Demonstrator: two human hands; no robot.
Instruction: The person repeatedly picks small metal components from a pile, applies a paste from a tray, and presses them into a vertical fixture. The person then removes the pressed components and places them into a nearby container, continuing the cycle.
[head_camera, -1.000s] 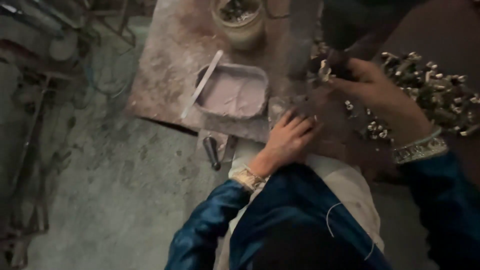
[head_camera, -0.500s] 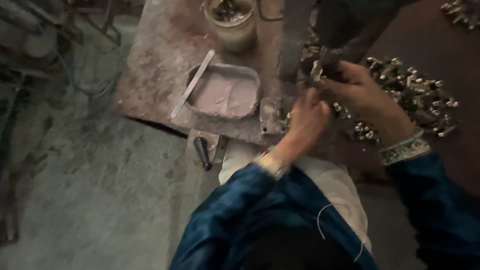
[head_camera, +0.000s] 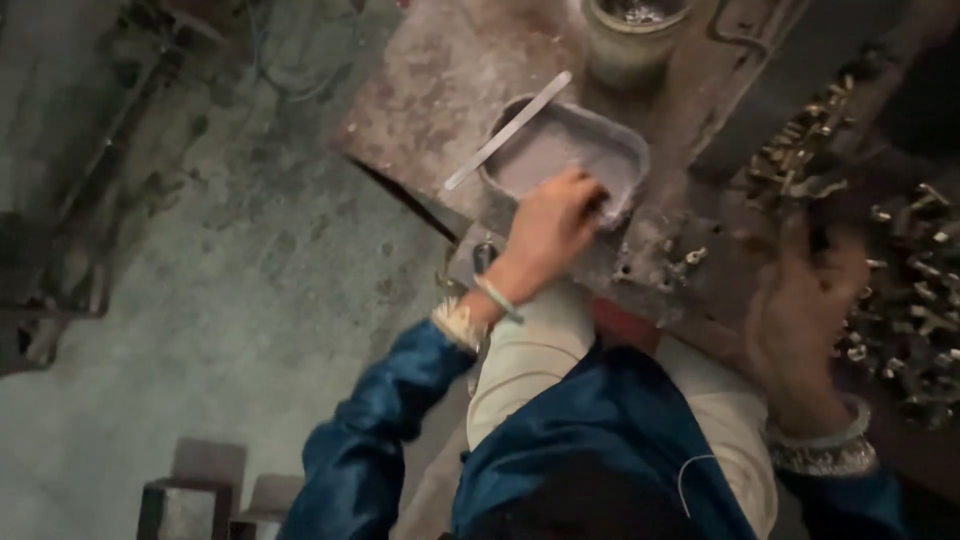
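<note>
My left hand reaches forward to the near edge of a shallow grey tray filled with pale pinkish powder. Its fingers are bent down into the tray and the tips are hidden. A flat pale stick leans across the tray's far left corner. My right hand, blurred by motion, hovers with its fingers spread at the edge of a pile of small metal parts on the right of the bench. Both arms wear blue sleeves, with bangles at the wrists.
The worn metal bench carries a round jar behind the tray and a dark upright machine part beside it. Dusty concrete floor lies to the left, with a small stool at the bottom left.
My left hand left the spot by the machine where both hands met and moved left to the tray. My right hand dropped back toward the pile of parts. The view shifted right.
</note>
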